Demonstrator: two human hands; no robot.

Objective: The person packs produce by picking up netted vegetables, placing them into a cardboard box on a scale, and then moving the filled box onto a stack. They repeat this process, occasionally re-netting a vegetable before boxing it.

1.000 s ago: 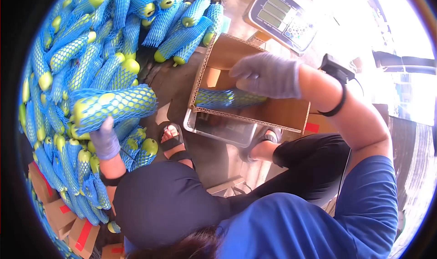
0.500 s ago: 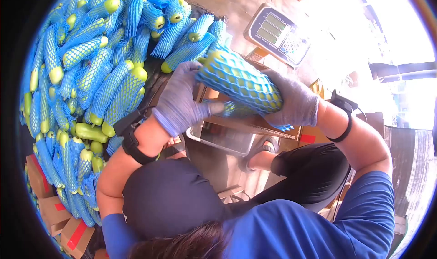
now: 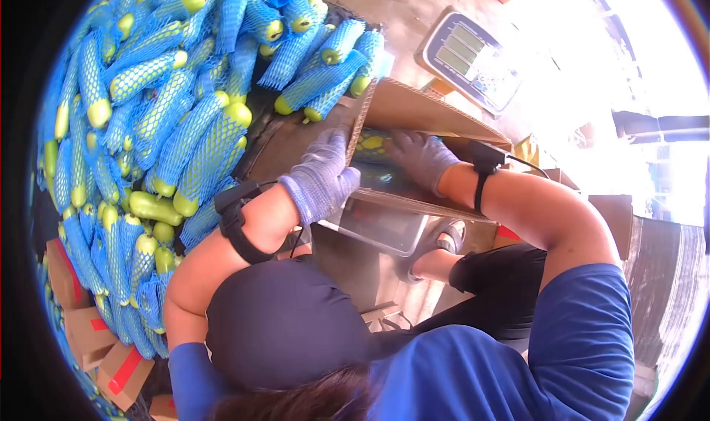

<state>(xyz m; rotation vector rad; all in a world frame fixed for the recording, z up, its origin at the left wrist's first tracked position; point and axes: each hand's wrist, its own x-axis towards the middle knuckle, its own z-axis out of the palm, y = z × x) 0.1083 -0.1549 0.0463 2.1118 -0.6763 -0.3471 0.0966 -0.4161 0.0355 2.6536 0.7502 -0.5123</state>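
A cardboard box with raised flaps stands before me. Inside it lies a long green gourd in blue netting, partly hidden by the box wall and my hand. My right hand, in a grey glove, reaches into the box with its fingers spread over the gourd. My left hand, gloved too, is closed on the box's left flap, thumb on the near side. To the left is a large heap of green gourds in blue nets.
A digital scale stands beyond the box. Below the box is a clear plastic bin. Small cartons with red tape lie at the lower left. One bare gourd shows near the heap's edge.
The netted gourd, held between both hands above the box, has gone down into it with my right hand. My left hand has left the gourd and moved to the box flap.
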